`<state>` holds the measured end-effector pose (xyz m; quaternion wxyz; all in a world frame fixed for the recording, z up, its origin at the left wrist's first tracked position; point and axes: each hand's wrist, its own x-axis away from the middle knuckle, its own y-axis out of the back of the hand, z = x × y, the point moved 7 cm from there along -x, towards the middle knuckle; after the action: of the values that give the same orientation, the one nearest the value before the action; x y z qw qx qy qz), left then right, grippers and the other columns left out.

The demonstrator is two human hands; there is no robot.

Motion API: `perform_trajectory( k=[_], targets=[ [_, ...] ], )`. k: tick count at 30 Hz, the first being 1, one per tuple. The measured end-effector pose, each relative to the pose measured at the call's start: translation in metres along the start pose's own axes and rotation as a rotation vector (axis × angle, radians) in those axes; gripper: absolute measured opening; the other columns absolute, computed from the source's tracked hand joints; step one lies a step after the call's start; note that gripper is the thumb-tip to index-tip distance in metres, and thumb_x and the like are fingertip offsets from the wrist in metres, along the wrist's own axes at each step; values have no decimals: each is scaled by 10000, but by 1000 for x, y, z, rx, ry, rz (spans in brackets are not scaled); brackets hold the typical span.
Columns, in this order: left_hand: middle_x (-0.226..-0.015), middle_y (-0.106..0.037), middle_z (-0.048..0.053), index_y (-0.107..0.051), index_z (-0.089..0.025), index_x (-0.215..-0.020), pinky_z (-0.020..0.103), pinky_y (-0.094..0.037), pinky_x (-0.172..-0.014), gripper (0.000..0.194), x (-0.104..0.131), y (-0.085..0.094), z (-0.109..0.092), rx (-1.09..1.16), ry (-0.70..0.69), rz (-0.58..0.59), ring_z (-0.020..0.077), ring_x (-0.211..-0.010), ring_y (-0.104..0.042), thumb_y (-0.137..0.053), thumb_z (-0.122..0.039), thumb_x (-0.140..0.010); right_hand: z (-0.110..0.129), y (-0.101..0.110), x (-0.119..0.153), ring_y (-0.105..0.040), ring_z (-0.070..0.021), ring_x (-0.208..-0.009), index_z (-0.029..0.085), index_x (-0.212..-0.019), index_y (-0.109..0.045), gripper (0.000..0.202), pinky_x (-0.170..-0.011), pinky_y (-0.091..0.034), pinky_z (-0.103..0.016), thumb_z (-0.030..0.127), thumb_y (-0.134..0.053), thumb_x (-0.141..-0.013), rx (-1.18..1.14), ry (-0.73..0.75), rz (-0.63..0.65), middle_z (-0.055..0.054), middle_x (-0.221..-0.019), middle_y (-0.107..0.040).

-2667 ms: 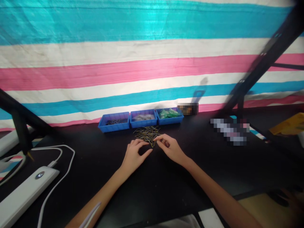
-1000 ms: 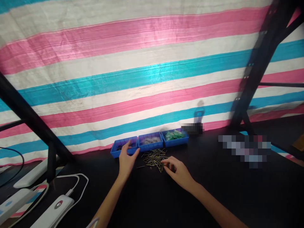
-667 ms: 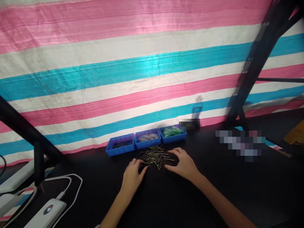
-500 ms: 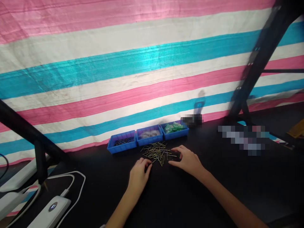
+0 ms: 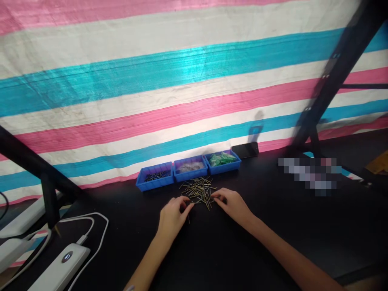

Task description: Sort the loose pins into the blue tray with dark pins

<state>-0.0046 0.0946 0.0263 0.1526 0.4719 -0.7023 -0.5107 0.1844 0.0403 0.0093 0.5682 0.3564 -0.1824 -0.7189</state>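
Note:
A loose pile of thin gold-and-dark rods that look like drill bits [image 5: 198, 188] lies on the black table [image 5: 194, 250]. At its left edge, my left hand [image 5: 174, 214] is closed in a pinch, with a drill bit [image 5: 196, 203] sticking out of its fingertips. My right hand [image 5: 235, 204] pinches at the pile's right edge, its thumb and forefinger closed on the end of a drill bit. Behind the pile stand three blue bins in a row: one with dark drill bits [image 5: 156, 176], one with clear plastic bags [image 5: 190, 167], one with green packets [image 5: 222, 158].
A black phone [image 5: 245, 150] lies right of the bins. At the left are a white power bank [image 5: 60, 266] with a white cable [image 5: 104, 230] and black frame bars [image 5: 48, 198]. A striped sheet [image 5: 182, 93] hangs behind the table.
My right hand has moved left to the pile, and its fingers have closed from apart into a pinch. My left hand has shifted slightly left. The view has tilted down a little.

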Motion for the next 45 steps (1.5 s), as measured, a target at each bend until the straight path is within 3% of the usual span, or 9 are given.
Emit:
perform_trajectory(
  k=[4, 9, 14, 20, 25, 30, 37, 42, 45],
  targets=[
    [-790, -615, -2, -636, -245, -802, 268, -390, -680, 291, -3, 9, 6, 48, -119, 183, 169, -763, -550, -625, -509, -680, -2, 3, -1, -580, -124, -670, 215, -900, -654, 180, -589, -441, -235, 186, -518, -786, -29, -13, -29, -19, -831, -636],
    [-755, -577, 6, -629, -221, -743, 271, -391, -670, 269, -1, -4, 8, 89, -161, 311, 167, -740, -514, -661, -474, -656, 7, 7, 2, -592, -125, -732, 242, -899, -654, 169, -615, -439, -231, 213, -532, -786, 19, -2, -20, -2, -846, -634],
    [-759, -589, 13, -636, -214, -787, 264, -388, -655, 182, -2, -15, 0, 173, -146, 316, 154, -721, -510, -553, -377, -781, 10, 8, 3, -590, -125, -730, 237, -898, -655, 173, -633, -434, -235, 236, -519, -791, 66, 4, -11, -7, -849, -637],
    [-804, -605, 8, -641, -221, -793, 278, -378, -698, 297, -5, 5, 15, 83, -96, 268, 172, -765, -524, -649, -485, -657, 10, 7, 2, -575, -115, -695, 236, -886, -652, 172, -601, -416, -222, 243, -502, -801, 83, 21, -16, -4, -836, -631],
    [-754, -565, 0, -632, -208, -760, 244, -362, -612, 267, -3, -1, 23, 99, -69, 336, 148, -696, -513, -627, -465, -686, 17, 9, 3, -539, -111, -639, 239, -877, -647, 165, -595, -404, -228, 240, -495, -812, 89, 66, -39, 4, -754, -609],
    [-776, -550, 1, -617, -203, -734, 236, -351, -597, 189, -1, -11, 9, 119, -87, 329, 134, -668, -492, -564, -381, -766, 21, 9, 4, -523, -108, -629, 228, -879, -641, 153, -606, -405, -229, 253, -503, -819, 58, 85, -47, 2, -745, -602],
    [-785, -561, -3, -564, -212, -777, 244, -354, -660, 155, 9, -11, -29, 189, -156, 204, 149, -755, -500, -484, -333, -832, 36, -4, 10, -508, -90, -600, 231, -920, -649, 165, -561, -384, -209, 309, -543, -820, -58, 235, 103, 7, -751, -585],
    [-736, -534, -2, -581, -202, -791, 223, -349, -590, 178, 11, -18, -34, 391, -64, 175, 135, -696, -485, -494, -354, -823, 42, -2, 11, -518, -78, -627, 237, -935, -653, 173, -599, -416, -213, 300, -525, -837, -157, 265, 94, -18, -911, -583],
    [-712, -518, -5, -598, -186, -804, 216, -334, -552, 192, 11, -23, -34, 520, -15, 207, 119, -643, -463, -514, -358, -810, 45, 0, 12, -545, -102, -764, 264, -958, -654, 174, -658, -433, -218, 287, -536, -831, -190, 275, 84, -25, -1001, -554]
  ],
)
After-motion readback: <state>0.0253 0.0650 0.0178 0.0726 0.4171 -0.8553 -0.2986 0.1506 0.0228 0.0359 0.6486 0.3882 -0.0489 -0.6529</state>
